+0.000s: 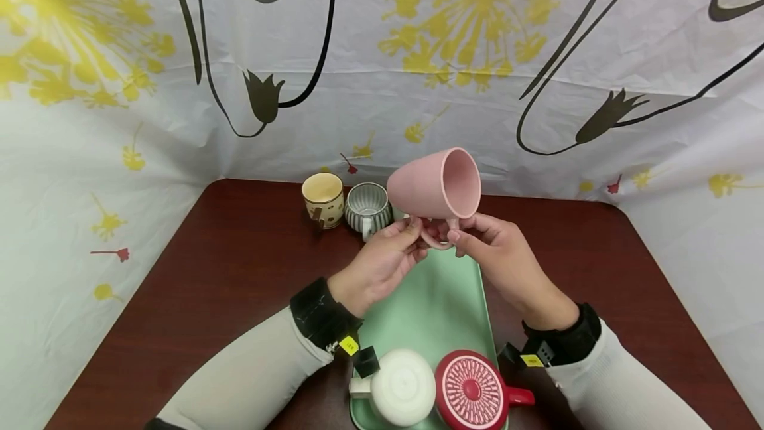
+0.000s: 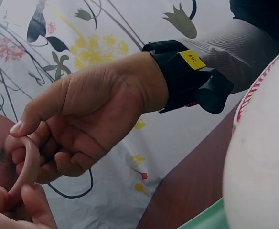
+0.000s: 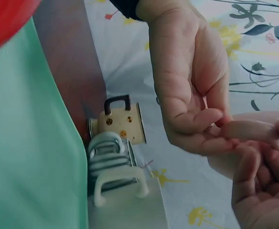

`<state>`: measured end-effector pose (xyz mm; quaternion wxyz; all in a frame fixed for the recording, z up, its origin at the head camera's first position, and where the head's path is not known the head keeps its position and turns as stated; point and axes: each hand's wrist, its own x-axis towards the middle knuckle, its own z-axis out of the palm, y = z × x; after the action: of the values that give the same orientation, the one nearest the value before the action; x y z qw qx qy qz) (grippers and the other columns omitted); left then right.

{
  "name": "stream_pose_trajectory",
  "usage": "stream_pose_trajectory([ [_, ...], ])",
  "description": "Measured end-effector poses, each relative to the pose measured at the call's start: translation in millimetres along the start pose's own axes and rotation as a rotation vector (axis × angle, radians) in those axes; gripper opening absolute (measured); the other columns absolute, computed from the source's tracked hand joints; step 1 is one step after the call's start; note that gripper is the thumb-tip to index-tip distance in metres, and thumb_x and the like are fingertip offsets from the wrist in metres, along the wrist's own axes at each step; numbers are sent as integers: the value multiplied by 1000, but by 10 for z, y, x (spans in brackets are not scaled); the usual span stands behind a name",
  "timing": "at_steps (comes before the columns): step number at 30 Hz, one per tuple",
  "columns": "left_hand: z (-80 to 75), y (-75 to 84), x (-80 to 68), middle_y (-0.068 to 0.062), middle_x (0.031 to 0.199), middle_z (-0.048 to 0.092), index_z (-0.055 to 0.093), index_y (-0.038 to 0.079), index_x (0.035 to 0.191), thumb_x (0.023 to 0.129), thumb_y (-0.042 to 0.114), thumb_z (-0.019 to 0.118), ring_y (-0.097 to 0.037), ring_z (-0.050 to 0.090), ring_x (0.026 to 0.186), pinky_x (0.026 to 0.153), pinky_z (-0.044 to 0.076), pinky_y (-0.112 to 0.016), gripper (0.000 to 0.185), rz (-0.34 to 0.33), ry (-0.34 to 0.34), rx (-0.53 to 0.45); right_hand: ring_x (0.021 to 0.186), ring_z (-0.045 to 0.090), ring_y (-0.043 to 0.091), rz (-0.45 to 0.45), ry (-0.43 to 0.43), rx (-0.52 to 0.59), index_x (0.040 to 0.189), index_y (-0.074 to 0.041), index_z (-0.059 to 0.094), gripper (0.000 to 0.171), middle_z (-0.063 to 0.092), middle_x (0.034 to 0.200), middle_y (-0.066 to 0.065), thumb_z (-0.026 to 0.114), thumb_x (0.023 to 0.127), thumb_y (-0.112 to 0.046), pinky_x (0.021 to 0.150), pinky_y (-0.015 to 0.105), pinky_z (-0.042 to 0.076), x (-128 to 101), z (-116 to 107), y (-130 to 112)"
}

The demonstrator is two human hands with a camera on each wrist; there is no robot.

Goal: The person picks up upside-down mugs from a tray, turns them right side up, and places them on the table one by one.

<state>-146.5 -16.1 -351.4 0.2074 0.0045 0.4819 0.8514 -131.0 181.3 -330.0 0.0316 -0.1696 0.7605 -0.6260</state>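
Above the tray, a pink mug (image 1: 418, 184) is held on its side, its mouth turned right and its handle (image 1: 438, 243) hanging below. My left hand (image 1: 384, 261) pinches the handle near the mug's base end. With thumb and fingers, my right hand (image 1: 501, 251) grips the handle's other end, near the rim. The left wrist view shows the right hand (image 2: 94, 105) across the curved handle (image 2: 30, 164). In the right wrist view, the left hand (image 3: 187, 86) meets the handle (image 3: 252, 130) and the right hand's fingers (image 3: 247, 176) are close by.
On the green tray (image 1: 426, 310), a white mug (image 1: 406, 387) and a red mug (image 1: 471, 390) stand upside down at the near end. Behind are a spotted cream cup (image 1: 323, 198), a grey ribbed cup (image 1: 367, 208) and a pale cup (image 3: 125, 200). A patterned cloth (image 1: 358, 52) hangs behind the table.
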Motion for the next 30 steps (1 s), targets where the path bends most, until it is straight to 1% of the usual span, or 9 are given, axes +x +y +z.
stream_pose_trajectory([
  [2, 12, -9, -1, 8, 97, 64, 62, 1, 126, 112, 17, 45, -7, 58, 91, 80, 45, -20, 28, -10, 3, 41, 93, 67, 12, 18, -2, 106, 117, 4, 67, 22, 75, 106, -2, 63, 105, -14, 79, 27, 56, 3, -5, 8],
  [5, 28, -22, 5, 8, 94, 65, 64, 3, 118, 111, 16, 48, -7, 59, 91, 80, 44, -21, 22, -30, 0, 74, 92, 68, 11, 31, -11, 226, 114, 2, 67, 20, 76, 104, -1, 62, 106, -15, 78, 26, 57, 11, -10, 13],
  [9, 18, -35, 12, 4, 90, 68, 63, 2, 116, 111, 16, 50, -8, 63, 89, 78, 47, -19, 20, -77, 2, 95, 87, 66, 12, 27, -14, 210, 111, 1, 67, 19, 73, 100, -1, 60, 107, -17, 77, 26, 57, 9, -6, 33],
  [11, 2, -37, 16, 3, 90, 68, 63, -1, 119, 111, 16, 50, -8, 65, 87, 77, 49, -19, 23, -102, -7, 122, 84, 64, 12, 26, -21, 205, 109, 1, 66, 19, 71, 98, -2, 58, 108, -17, 76, 25, 57, 3, 4, 57],
  [16, -39, -30, 21, 4, 90, 69, 62, -5, 129, 110, 18, 51, -7, 68, 86, 76, 52, -19, 31, -151, -35, 195, 83, 62, 10, 14, -27, 287, 104, -4, 66, 16, 70, 97, -3, 55, 109, -15, 74, 22, 55, -4, 40, 133],
  [19, -78, -17, 22, 4, 91, 69, 62, -3, 125, 111, 18, 50, -7, 68, 86, 75, 51, -19, 29, -167, -80, 207, 83, 62, 9, -3, -28, 310, 104, -6, 67, 15, 70, 97, -3, 54, 109, -13, 73, 22, 54, -9, 58, 157],
  [22, -132, 4, 19, 3, 94, 67, 62, 0, 121, 112, 19, 46, -7, 66, 88, 76, 50, -20, 26, -176, -147, 239, 83, 63, 9, -9, -29, 327, 104, -6, 67, 15, 71, 97, -3, 54, 109, -12, 72, 22, 54, -24, 61, 158],
  [26, -212, 37, -11, 2, 102, 67, 60, 0, 125, 112, 20, 45, -7, 66, 90, 78, 51, -23, 27, -180, -189, 349, 85, 65, 9, -4, -17, 323, 103, -5, 66, 15, 70, 96, -3, 54, 109, -11, 72, 23, 54, -48, 41, 150],
  [30, -304, 58, -68, -5, 112, 69, 61, 2, 130, 111, 21, 50, -8, 68, 94, 80, 54, -26, 29, -121, -159, 542, 86, 65, 9, 1, 11, 278, 102, -4, 66, 16, 69, 96, -2, 54, 109, -13, 72, 23, 54, -66, -2, 158],
])
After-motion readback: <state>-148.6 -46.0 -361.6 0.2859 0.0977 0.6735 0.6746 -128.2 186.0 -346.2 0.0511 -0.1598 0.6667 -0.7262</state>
